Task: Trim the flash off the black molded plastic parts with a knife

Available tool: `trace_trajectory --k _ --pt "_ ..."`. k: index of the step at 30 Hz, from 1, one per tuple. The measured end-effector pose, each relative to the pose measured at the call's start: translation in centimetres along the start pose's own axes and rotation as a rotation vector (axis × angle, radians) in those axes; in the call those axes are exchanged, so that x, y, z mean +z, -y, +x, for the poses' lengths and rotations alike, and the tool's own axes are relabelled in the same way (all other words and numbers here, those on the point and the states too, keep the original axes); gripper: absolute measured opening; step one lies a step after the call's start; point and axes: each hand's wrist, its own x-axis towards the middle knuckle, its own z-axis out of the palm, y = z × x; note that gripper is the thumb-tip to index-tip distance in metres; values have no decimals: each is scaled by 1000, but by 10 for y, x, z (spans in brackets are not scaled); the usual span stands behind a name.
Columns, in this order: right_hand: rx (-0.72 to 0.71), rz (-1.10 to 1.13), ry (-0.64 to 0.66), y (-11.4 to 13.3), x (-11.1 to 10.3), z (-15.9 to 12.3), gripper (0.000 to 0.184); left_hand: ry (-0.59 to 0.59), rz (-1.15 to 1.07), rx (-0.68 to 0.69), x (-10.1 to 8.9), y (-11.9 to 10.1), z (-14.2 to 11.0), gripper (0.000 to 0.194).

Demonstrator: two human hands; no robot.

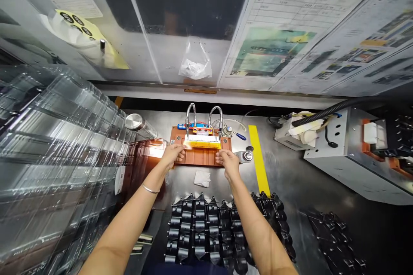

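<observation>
A steel workbench (284, 172) fills the lower frame, with stacked clear plastic trays (54, 154) at left and rows of black moulded parts (206, 232) at bottom. At centre, on an orange fixture (201, 157), lies a white-and-yellow strip (203, 142). The left hand (172, 155) and right hand (228, 164) stand apart at its ends; any grip is hard to tell. A careless knock could drive the strip into the gooseneck tubes (191, 120). Its underside is hidden.

This is a factory assembly station: a steel workbench (284, 172) carries an orange fixture (200, 158), with stacked clear plastic trays (54, 150) left, rows of black parts (200, 232) near, and printed work sheets (277, 13) posted far.
</observation>
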Motion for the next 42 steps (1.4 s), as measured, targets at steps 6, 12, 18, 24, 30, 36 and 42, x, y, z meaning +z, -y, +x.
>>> trace_trajectory --k 6,12,18,24,30,36,42 --pt "69 -16 -74 2 0 16 27 -93 45 31 5 2 20 27" --pt "114 -9 -87 3 3 18 23 -122 58 42 5 5 22 26" --pt "128 -6 -108 4 4 19 20 -117 35 51 6 6 22 22" --pt "142 -5 -124 4 5 19 16 -114 35 57 7 5 21 22" --pt "166 -14 -124 5 5 19 15 -105 46 62 7 6 21 21" --pt "238 -38 -80 8 -2 22 22 -52 106 36 -2 5 28 15" --pt "252 -54 -98 -1 -39 -9 24 -120 285 110 -23 17 18 26"
